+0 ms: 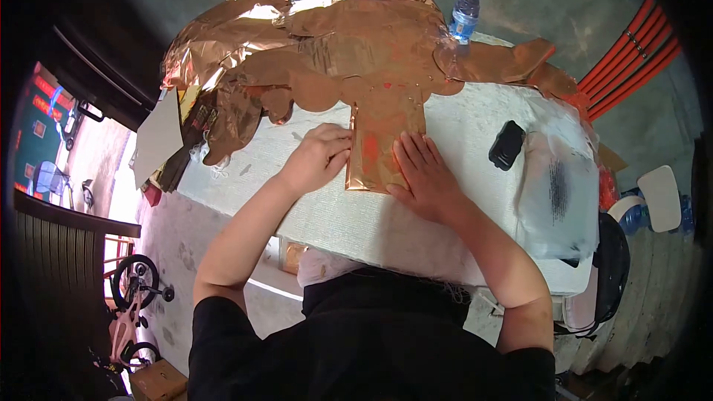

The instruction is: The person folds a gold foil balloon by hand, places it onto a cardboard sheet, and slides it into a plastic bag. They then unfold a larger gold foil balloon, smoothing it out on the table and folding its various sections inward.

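A copper-coloured foil sheet (386, 115) lies on the white-covered table, its narrow straight-sided strip reaching toward me between my hands. My left hand (321, 157) is at the strip's left edge, its fingers curled and closed together at the foil. My right hand (429, 182) lies flat over the strip's lower right part, fingers stretched out and thumb near the bottom corner. Reddish patches show through the strip. Farther back, the foil spreads into wide rounded lobes and a crumpled, shiny heap (223, 33) at the left.
A water bottle (466, 13) stands behind the foil. On the right are a black object (507, 145) and a clear plastic-wrapped pack (557, 186). Grey-white card (158, 137) leans at the table's left end. A small bicycle (130, 312) stands lower left.
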### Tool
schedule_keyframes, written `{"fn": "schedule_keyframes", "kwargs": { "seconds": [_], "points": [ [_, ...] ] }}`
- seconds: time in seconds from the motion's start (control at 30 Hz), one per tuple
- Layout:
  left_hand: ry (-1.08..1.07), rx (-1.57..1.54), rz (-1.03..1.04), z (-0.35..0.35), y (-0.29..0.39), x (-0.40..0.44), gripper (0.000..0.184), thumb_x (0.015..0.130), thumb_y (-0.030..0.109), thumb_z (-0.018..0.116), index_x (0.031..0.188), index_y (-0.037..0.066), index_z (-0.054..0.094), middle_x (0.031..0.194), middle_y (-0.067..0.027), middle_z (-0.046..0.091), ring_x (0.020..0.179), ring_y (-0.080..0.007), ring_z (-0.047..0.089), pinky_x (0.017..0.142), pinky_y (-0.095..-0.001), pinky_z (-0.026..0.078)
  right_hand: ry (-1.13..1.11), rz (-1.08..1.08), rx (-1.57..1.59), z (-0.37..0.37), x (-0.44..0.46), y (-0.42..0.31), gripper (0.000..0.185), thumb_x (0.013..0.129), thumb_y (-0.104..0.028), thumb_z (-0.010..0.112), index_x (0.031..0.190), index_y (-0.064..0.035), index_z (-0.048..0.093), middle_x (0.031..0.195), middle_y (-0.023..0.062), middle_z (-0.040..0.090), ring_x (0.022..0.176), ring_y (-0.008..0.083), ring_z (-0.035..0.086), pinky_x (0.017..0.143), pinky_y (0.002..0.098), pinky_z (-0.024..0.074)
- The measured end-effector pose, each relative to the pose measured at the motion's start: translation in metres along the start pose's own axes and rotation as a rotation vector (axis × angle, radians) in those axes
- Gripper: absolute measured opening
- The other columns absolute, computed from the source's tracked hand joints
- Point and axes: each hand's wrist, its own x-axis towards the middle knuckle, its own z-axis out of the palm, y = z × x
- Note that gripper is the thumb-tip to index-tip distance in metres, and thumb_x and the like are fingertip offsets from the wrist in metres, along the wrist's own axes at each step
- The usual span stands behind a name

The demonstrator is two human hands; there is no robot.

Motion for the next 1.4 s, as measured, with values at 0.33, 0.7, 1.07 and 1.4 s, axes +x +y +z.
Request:
{"fn": "schedule_keyframes", "kwargs": {
  "seconds": [0.33,0.7,1.07,1.4],
  "points": [
    [-0.126,-0.007,0.088,0.0,-0.004,0.008,0.024,0.079,0.001,0.058,0.102,-0.002,0.064,0.115,-0.0194,0.062,0.115,-0.0338,0.055,0.109,-0.0465,0.035,0.013,-0.015,0.018,0.002,0.0,0.001,0.072,0.091,-0.043,0.049,0.142,0.0037,0.03,0.149,0.024,0.028,0.14,0.0381,0.023,0.116,0.0479,0.0141],
    [-0.2,0.108,0.133,0.004,-0.015,0.012,0.042,0.084,0.011,0.053,0.125,0.001,0.052,0.131,-0.0206,0.049,0.124,-0.0358,0.045,0.113,-0.049,0.027,0.028,-0.028,0.019,-0.001,0.0,0.001,0.072,0.092,-0.043,0.048,0.142,0.0046,0.031,0.148,0.024,0.03,0.14,0.0391,0.024,0.116,0.0479,0.0146],
    [-0.321,-0.12,-0.092,-0.002,-0.02,0.021,0.033,0.085,0.008,0.049,0.118,0.0,0.05,0.117,-0.0147,0.057,0.111,-0.0291,0.054,0.103,-0.0377,0.038,0.027,-0.023,-0.036,0.001,0.001,0.0,0.073,0.092,-0.048,0.046,0.14,0.0054,0.034,0.146,0.0237,0.034,0.139,0.0357,0.027,0.117,0.0467,0.0144],
    [-0.104,-0.561,-0.374,0.009,-0.003,0.022,0.052,0.081,0.003,0.066,0.125,0.002,0.039,0.121,-0.0097,0.057,0.112,-0.0141,0.052,0.096,-0.0268,0.04,0.062,-0.015,-0.008,0.001,0.001,0.0,0.07,0.09,-0.046,0.049,0.137,0.0053,0.038,0.143,0.0235,0.038,0.136,0.0369,0.032,0.116,0.0475,0.0173]
  ]
}}
